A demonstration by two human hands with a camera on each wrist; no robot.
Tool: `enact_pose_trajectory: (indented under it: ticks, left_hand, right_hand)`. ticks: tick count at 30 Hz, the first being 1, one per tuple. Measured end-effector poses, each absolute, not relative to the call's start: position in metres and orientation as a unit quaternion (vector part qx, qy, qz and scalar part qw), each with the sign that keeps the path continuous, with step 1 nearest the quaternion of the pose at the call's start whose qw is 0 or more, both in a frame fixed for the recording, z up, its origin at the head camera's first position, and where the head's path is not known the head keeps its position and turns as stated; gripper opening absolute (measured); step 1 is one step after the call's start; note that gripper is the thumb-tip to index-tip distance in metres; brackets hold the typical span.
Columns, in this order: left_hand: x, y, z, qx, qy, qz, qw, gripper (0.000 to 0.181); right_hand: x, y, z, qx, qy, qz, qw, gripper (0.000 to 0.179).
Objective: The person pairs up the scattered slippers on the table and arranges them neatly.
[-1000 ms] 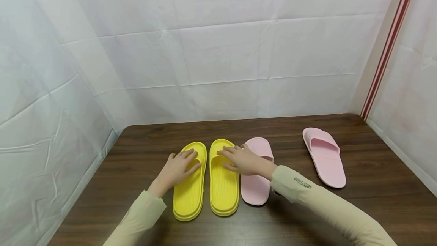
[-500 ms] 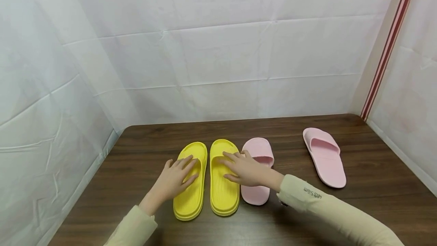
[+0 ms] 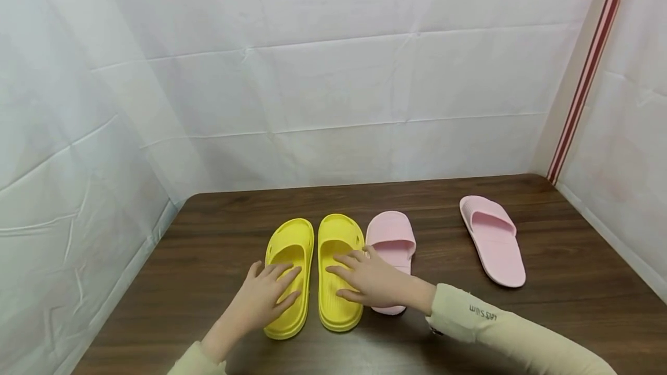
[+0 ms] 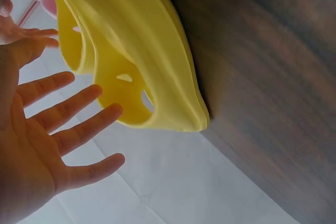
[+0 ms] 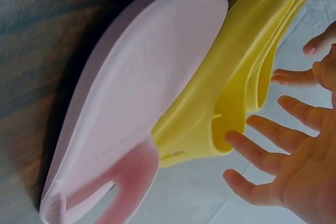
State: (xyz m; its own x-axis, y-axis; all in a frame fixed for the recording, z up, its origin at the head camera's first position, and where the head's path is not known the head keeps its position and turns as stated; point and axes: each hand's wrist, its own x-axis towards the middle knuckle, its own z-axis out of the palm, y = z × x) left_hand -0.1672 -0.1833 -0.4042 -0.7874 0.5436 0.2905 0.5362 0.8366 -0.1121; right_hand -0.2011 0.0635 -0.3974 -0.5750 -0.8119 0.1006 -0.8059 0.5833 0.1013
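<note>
Two yellow slippers lie side by side on the table in the head view, the left yellow slipper (image 3: pixel 292 235) and the right yellow slipper (image 3: pixel 337 228). Over the left one, my left hand (image 3: pixel 263 297) hovers with its fingers spread; the left wrist view shows a gap between the palm and the yellow slipper (image 4: pixel 131 40). My right hand (image 3: pixel 372 279) is spread over the right yellow slipper and a neighbouring pink slipper (image 3: pixel 391 227). In the right wrist view, its fingers are straight and hold nothing, above the pink slipper (image 5: pixel 152 66) and the yellow slipper (image 5: pixel 210 103).
A second pink slipper (image 3: pixel 495 242) lies apart at the right of the dark wooden table (image 3: pixel 208 247). White sheeting (image 3: pixel 333 85) hangs behind the table and on both sides. A red-striped strip (image 3: pixel 589 74) runs down the right back corner.
Both hands have drawn back toward the person, off the slippers' straps and over their heel parts. The slippers lie as they did before.
</note>
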Motion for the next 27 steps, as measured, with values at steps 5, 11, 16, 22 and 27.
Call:
enact_pose_trajectory:
  ticks: [5, 11, 16, 22, 27]
  left_hand:
    - [-0.158, -0.184, -0.410, -0.298, -0.943, 0.019, 0.146, 0.039]
    - [-0.153, -0.187, -0.417, -0.322, -0.935, 0.033, 0.147, 0.042]
    - [-0.151, -0.189, -0.422, -0.352, -0.919, 0.049, 0.169, 0.050]
    - [-0.148, -0.189, -0.422, -0.363, -0.919, 0.068, 0.136, 0.057]
    - [-0.148, -0.190, -0.421, -0.364, -0.923, 0.066, 0.105, 0.059]
  right_hand:
    - [-0.194, 0.061, -0.402, 0.460, -0.885, -0.039, 0.063, 0.052]
    - [-0.189, 0.058, -0.410, 0.469, -0.879, -0.057, 0.071, 0.058]
    - [-0.187, 0.057, -0.414, 0.471, -0.877, -0.065, 0.068, 0.061]
    - [-0.184, 0.057, -0.418, 0.490, -0.863, -0.083, 0.094, 0.061]
    - [-0.182, 0.057, -0.425, 0.505, -0.848, -0.095, 0.131, 0.061]
